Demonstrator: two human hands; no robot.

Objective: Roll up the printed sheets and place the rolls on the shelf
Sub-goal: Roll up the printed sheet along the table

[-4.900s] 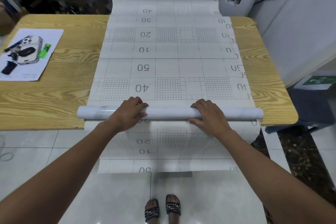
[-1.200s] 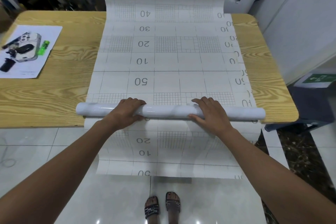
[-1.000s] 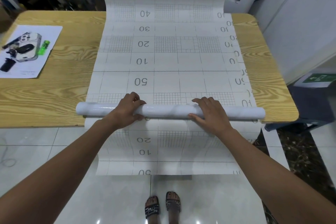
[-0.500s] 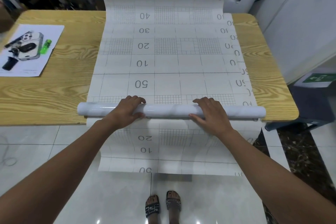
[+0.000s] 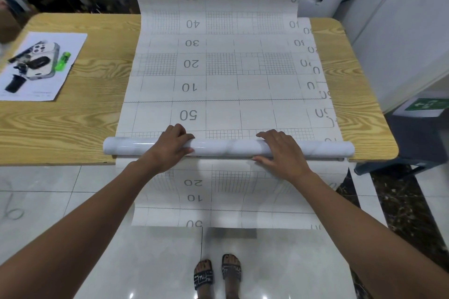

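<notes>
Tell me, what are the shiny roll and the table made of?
The roll looks like glossy plastic film or coated paper: light streaks glint along it. The table looks like wood, maybe wood-print laminate: swirling yellow grain, smooth top.

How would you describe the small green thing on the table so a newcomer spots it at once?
Start at the wooden table and go to its left end, where a white paper sheet lies. Near that sheet's right edge, beside a white phone, lies the small green stick. It is the only bright green thing there; its neighbours are white or black.
</notes>
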